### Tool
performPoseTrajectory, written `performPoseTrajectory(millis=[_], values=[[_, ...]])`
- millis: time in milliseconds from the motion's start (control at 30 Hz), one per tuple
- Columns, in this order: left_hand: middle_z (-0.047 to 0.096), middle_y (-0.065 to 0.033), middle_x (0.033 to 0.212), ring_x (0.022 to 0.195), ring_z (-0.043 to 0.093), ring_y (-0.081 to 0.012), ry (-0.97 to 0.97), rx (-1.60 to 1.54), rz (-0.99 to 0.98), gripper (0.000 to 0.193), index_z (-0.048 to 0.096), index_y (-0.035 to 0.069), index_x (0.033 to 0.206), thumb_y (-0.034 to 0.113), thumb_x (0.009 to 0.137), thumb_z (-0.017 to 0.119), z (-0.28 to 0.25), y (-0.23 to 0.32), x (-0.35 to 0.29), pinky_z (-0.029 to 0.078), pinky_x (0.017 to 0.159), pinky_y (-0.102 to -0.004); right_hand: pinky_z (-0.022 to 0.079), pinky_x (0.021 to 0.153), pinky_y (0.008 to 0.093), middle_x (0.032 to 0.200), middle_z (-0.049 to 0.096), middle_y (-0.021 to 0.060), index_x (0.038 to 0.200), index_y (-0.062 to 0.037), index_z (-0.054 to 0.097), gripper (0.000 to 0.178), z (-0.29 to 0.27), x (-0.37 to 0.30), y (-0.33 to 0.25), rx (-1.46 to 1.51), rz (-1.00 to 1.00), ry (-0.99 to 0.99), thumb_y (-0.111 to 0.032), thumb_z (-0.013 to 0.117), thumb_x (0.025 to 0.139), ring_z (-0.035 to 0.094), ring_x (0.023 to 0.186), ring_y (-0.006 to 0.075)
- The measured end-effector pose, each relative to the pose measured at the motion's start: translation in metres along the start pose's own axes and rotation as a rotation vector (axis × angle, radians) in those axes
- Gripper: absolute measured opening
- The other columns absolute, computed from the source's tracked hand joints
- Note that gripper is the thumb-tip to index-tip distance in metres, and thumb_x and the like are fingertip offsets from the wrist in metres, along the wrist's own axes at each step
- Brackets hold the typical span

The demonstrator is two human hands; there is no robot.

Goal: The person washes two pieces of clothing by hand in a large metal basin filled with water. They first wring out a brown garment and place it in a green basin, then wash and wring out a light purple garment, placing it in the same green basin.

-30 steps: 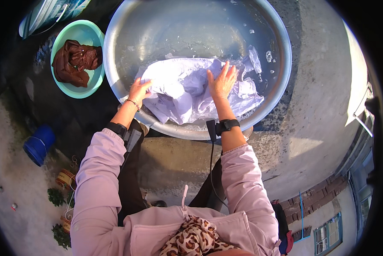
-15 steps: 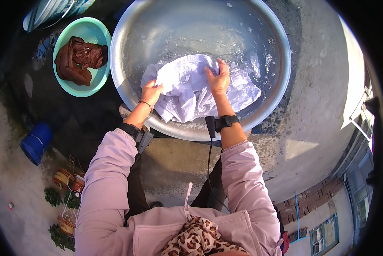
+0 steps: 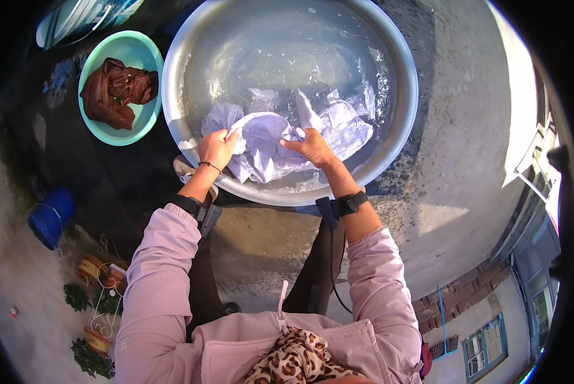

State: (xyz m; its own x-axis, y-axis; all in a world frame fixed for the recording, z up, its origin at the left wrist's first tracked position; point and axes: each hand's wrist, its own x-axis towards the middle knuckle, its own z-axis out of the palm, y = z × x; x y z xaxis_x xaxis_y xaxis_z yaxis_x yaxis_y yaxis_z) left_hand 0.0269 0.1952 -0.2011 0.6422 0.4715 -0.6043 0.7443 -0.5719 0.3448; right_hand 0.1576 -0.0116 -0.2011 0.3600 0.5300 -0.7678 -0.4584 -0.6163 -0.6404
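Observation:
A wet, pale lavender garment [image 3: 264, 150] lies bunched in the water at the near side of a large round metal basin [image 3: 407, 96]. My left hand [image 3: 216, 148] pinches its edge at the left, fingers closed over the cloth. To the right, my right hand [image 3: 311, 147] grips a gathered fold, thumb pointing left. Between the two hands the cloth is lifted in an arch. Other parts of it float and poke up behind and to the right of my right hand. Its exact kind cannot be made out.
Left of the basin stands a mint-green tub [image 3: 147, 51] with a brown wet garment [image 3: 117, 93] in it. A blue bucket [image 3: 51, 217] and potted plants [image 3: 90, 269] are farther left. A cable hangs from my right wrist strap [image 3: 350, 203].
Both hands have come nearer to me, drawing the cloth's raised edge down and back. My right hand has gone from spread behind the cloth to gripping a fold.

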Motion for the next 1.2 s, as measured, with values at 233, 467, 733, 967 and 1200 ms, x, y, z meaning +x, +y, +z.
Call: performPoseTrajectory(millis=[233, 467, 733, 967, 1200], values=[[0.058, -0.0104, 0.081, 0.074, 0.057, -0.0287, -0.171, -0.202, 0.438, 0.012, 0.058, 0.007, 0.081, 0.006, 0.069, 0.058, -0.003, 0.004, -0.022, 0.045, 0.063, -0.0354, 0.04, 0.078, 0.0228, 0.088, 0.058, -0.0019, 0.1, -0.0034, 0.058, 0.025, 0.011, -0.016, -0.001, 0.528, -0.218, -0.024, -0.008, 0.065, 0.077, 0.052, 0.082, 0.0092], [0.054, -0.0081, 0.071, 0.067, 0.056, -0.0289, 0.253, 0.093, 0.273, 0.02, 0.053, 0.007, 0.073, 0.014, 0.062, 0.068, -0.006, 0.006, -0.029, 0.045, 0.058, -0.0391, 0.039, 0.072, 0.0204, 0.082, 0.05, -0.005, 0.107, -0.0076, 0.052, 0.037, 0.012, -0.032, 0.014, 0.717, -0.202, 0.103, -0.001, 0.065, 0.073, 0.046, 0.078, 0.0053], [0.059, -0.0118, 0.073, 0.062, 0.056, -0.0302, 0.037, -0.374, 0.276, 0.023, 0.055, 0.0, 0.063, 0.02, 0.073, 0.062, 0.006, 0.034, -0.04, 0.042, 0.054, -0.0364, 0.038, 0.09, 0.0289, 0.122, 0.045, 0.008, 0.135, -0.0109, 0.029, 0.081, 0.014, -0.048, -0.001, 0.255, -0.405, -0.033, -0.005, 0.072, 0.066, 0.043, 0.111, 0.0178], [0.05, -0.0166, 0.111, 0.089, 0.058, -0.0254, -0.343, -0.757, 0.211, 0.038, 0.052, 0.002, 0.106, 0.015, 0.072, 0.064, 0.023, 0.009, -0.077, 0.048, 0.073, -0.0324, 0.042, 0.083, 0.0353, 0.104, 0.057, 0.0074, 0.113, -0.0145, 0.05, 0.061, 0.076, -0.017, 0.032, -0.586, -0.386, -0.02, -0.01, 0.072, 0.057, 0.05, 0.098, 0.0294], [0.045, -0.0111, 0.123, 0.096, 0.057, -0.0209, 0.053, -0.858, 0.021, 0.044, 0.044, 0.0, 0.118, -0.005, 0.075, 0.056, -0.03, -0.083, -0.105, 0.048, 0.079, -0.0277, 0.044, 0.075, 0.0391, 0.096, 0.058, 0.0149, 0.109, -0.0064, 0.049, 0.046, 0.013, 0.051, 0.045, -0.177, -0.175, 1.003, -0.022, 0.068, 0.07, 0.055, 0.084, 0.0341]])
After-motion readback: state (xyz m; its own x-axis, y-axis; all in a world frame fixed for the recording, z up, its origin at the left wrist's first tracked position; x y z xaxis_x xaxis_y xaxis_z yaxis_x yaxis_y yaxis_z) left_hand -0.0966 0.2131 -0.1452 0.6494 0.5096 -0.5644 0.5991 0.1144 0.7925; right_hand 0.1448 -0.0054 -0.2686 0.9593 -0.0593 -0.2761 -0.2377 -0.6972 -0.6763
